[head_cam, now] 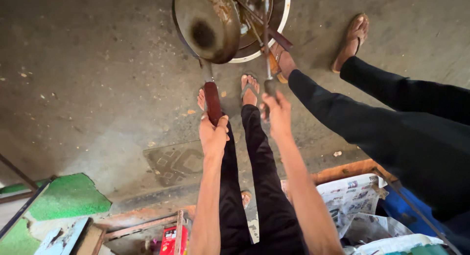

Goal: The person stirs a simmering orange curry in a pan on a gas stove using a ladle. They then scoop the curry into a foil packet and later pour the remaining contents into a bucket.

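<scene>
Both bare forearms reach down: left hand clamps the blackened round metal pan's dark red handle; right hand grips a thin metal utensil. Best kept level, I'd say.

Both hands gripping pan and utensil handles
</scene>
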